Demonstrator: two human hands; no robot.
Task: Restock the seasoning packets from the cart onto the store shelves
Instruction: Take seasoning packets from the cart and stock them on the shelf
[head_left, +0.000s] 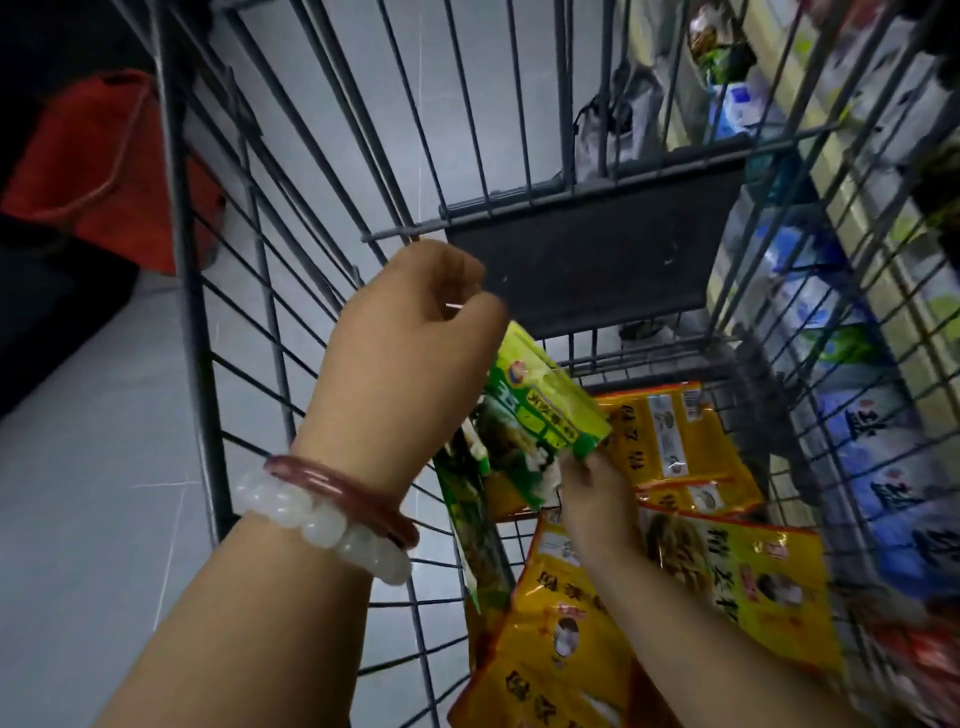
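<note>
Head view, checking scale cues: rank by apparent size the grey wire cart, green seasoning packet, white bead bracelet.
1. Grey wire cart
2. Green seasoning packet
3. White bead bracelet, though its nearness to the camera enlarges it.

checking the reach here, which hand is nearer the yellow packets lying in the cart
Right. The right hand is down inside the cart, right above the yellow packets, holding the green packet's lower edge. The left hand holds the green packet's top, higher up and farther left.
</note>
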